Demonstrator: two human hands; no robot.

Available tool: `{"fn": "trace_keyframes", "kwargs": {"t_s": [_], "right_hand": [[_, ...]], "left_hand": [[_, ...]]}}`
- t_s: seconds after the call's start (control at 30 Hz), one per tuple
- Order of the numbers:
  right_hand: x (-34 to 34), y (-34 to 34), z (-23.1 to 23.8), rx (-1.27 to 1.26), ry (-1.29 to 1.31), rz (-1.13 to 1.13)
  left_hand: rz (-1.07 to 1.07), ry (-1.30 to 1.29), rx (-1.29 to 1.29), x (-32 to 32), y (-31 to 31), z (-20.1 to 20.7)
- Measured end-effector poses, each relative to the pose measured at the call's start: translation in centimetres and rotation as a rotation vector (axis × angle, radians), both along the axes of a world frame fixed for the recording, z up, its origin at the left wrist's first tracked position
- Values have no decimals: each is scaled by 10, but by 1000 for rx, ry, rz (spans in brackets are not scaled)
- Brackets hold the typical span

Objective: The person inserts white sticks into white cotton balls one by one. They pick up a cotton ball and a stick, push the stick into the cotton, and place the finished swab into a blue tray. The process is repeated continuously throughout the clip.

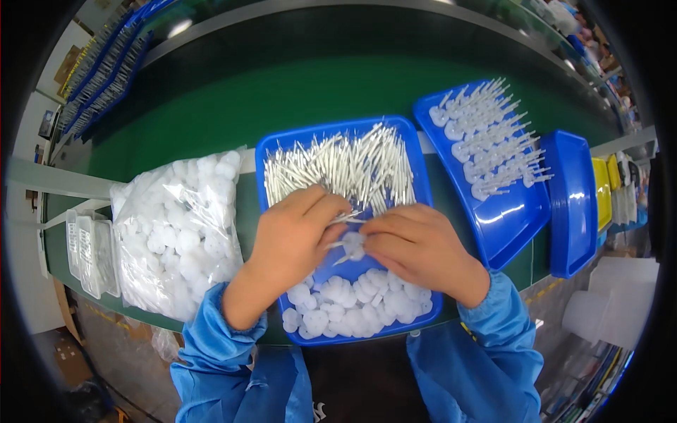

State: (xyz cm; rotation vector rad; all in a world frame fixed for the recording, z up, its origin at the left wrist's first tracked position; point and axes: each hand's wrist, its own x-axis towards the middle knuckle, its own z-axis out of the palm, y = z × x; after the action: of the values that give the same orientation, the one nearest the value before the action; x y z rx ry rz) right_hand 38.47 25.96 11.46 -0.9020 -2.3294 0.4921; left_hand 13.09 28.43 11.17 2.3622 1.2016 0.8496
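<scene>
Now white ridged cap, thin white pin

Clear bag of white discs, empty blue tray.

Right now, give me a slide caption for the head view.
Both hands join a thin white stick to a white disc over a blue tray.

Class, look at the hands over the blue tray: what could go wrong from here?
1. The left hand and right hand pinch thin white sticks with a small white disc; one could slip or bend.
2. The finished pieces lie in a tilted tray and may slide.
</scene>
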Motion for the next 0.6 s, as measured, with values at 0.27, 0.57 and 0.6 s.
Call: {"fn": "trace_keyframes", "kwargs": {"t_s": [0.27,0.57,0.6], "right_hand": [[2,-2,1,-56,-70,-26],[-10,12,-13,-28,-51,30],[-9,13,-13,-34,-64,57]], "left_hand": [[-96,-5,-148,-9,-30,1],[-19,-14,-126,-7,-27,0],[-39,-21,-129,-7,-26,-2]]}}
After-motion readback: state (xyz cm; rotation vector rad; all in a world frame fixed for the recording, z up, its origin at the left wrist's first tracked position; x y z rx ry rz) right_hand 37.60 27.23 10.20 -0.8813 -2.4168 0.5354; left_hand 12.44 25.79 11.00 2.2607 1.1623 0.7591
